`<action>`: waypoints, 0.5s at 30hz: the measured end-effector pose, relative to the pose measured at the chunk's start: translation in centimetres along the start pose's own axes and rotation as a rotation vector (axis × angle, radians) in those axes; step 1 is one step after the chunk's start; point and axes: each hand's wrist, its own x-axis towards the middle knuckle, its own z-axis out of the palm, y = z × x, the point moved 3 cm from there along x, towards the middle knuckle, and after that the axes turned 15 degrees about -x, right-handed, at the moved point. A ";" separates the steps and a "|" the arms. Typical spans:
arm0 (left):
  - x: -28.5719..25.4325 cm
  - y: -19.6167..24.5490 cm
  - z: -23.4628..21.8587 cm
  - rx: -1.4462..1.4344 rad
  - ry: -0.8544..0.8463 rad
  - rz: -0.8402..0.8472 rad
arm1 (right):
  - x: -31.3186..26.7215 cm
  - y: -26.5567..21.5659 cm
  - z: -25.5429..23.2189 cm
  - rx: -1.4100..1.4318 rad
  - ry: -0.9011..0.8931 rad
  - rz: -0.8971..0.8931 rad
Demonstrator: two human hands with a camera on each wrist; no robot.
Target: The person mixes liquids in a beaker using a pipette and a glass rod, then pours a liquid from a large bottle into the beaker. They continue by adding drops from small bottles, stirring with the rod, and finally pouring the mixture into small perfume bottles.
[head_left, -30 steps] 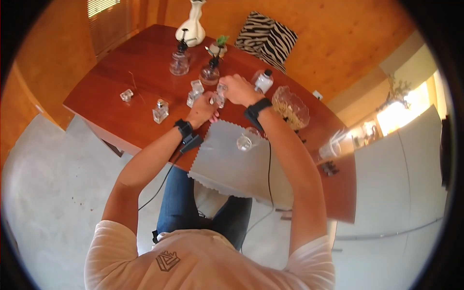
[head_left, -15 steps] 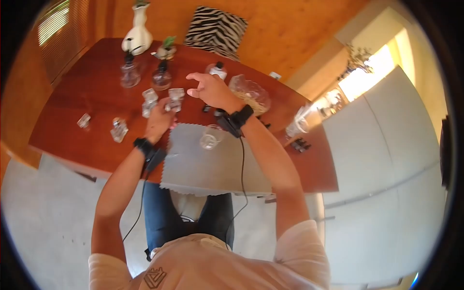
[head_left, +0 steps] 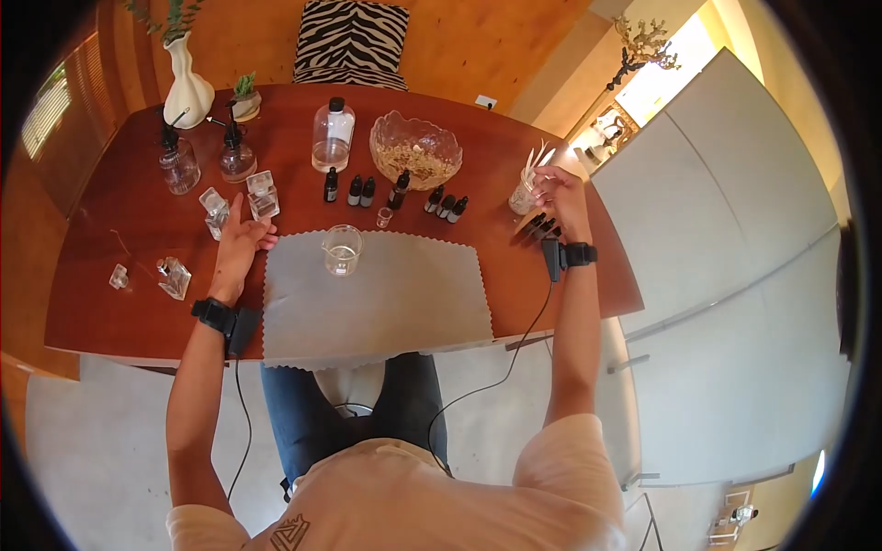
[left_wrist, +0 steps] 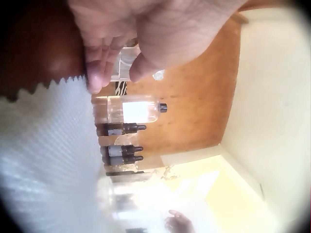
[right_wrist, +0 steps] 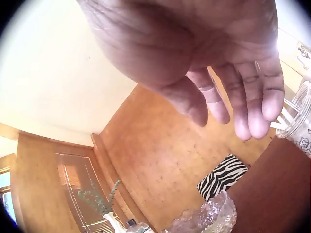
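Observation:
My left hand (head_left: pixel 239 255) rests on the table by the mat's left edge, fingers relaxed and holding nothing. Just beyond its fingertips stand two square clear glass bottles, one (head_left: pixel 262 195) to the right and one (head_left: pixel 213 208) to the left. In the left wrist view, clear glass (left_wrist: pixel 127 63) shows behind the fingers. Out at the right, my right hand (head_left: pixel 564 207) hovers with loosely bent, empty fingers beside a glass jar (head_left: pixel 524 197) of thin white sticks. The right wrist view has this patterned jar (right_wrist: pixel 302 127) close to the fingertips.
A glass beaker (head_left: pixel 342 250) stands on the grey mat (head_left: pixel 386 312). Behind are several small black bottles (head_left: pixel 399 191), a tiny glass cup (head_left: pixel 384 218), a large capped bottle (head_left: pixel 333 138) and a glass bowl (head_left: pixel 415 151). Another square bottle (head_left: pixel 174 278) lies at left.
My right hand has left the square glass bottles and moved far right to the jar of sticks. The left hand has let go of the bottle beside it. The head view has turned right.

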 end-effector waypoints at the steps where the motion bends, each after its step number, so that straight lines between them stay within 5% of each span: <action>1: -0.4 0.0 -0.1 -0.013 -0.006 0.004 | 0.2 0.6 -0.2 0.021 0.014 0.003; 15: -5.4 1.1 0.6 0.081 -0.001 0.131 | -4.5 1.9 -1.2 0.154 0.181 -0.102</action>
